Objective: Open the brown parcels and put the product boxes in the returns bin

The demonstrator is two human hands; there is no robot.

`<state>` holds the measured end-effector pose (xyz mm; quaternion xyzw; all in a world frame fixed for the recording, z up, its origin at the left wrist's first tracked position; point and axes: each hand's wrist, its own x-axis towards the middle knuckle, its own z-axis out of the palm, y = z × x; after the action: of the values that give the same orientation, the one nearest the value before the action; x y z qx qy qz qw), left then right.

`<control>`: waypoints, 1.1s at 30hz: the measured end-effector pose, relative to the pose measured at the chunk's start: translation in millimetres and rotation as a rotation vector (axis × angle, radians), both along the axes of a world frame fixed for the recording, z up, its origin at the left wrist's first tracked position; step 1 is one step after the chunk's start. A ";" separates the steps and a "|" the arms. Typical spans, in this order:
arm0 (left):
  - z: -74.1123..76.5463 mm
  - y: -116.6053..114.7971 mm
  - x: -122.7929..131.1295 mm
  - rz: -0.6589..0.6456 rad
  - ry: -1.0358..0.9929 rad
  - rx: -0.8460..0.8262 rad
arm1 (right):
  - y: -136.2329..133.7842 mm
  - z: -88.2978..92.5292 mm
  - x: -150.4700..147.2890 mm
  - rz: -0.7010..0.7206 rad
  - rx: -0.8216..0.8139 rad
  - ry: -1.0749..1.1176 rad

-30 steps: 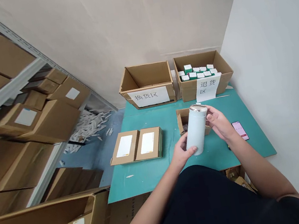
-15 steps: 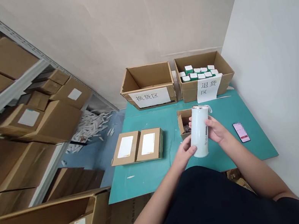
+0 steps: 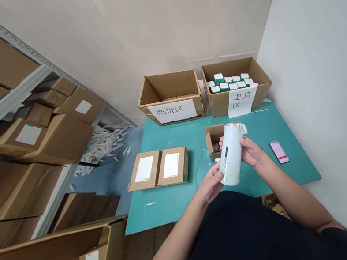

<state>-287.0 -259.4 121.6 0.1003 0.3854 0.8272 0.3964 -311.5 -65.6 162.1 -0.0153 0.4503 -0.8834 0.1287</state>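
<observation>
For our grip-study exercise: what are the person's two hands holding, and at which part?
Both hold a pale white cylindrical flask, tilted: the left hand grips its bottom end, the right hand its upper half.

Even, soft indoor light, faint shadows; shelf boxes point(image 3: 27, 138) blurred (wide-angle stretch at edges).

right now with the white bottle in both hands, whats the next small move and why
Probably rotate the white bottle slightly to see its other side: it is tilted above the table, left hand at its base, right hand on its side.
</observation>
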 end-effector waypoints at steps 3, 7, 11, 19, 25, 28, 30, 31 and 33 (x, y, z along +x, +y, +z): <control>-2.7 -2.7 -1.2 0.057 0.053 -0.051 | 1.7 -4.1 -1.3 -0.049 0.004 0.007; -7.9 -3.2 -2.0 0.130 0.204 -0.146 | 4.2 -6.1 -2.8 -0.086 0.007 -0.007; -15.8 2.7 -2.0 0.202 0.346 -0.286 | -0.5 -4.4 -2.1 -0.164 0.031 -0.038; -14.4 1.7 0.2 0.162 0.215 -0.292 | -3.2 2.0 3.2 -0.087 0.051 -0.025; -6.4 -0.7 1.8 -0.004 0.103 -0.121 | -0.3 4.0 2.1 0.012 -0.017 -0.002; -13.5 1.2 -3.6 0.181 0.283 -0.350 | -7.8 2.8 1.9 -0.127 0.029 -0.054; -18.1 1.5 -7.1 0.250 0.360 -0.489 | -11.5 2.8 2.5 -0.196 0.054 -0.077; -19.2 1.1 -8.0 0.260 0.371 -0.524 | -12.2 3.3 2.8 -0.206 0.058 -0.079; -18.6 -0.5 -7.8 0.235 0.336 -0.485 | -10.8 5.5 3.2 -0.165 0.056 -0.070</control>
<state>-294.8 -259.9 103.0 0.0929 0.6405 0.7231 0.2415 -308.2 -76.4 167.6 0.0562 0.4696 -0.8782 0.0714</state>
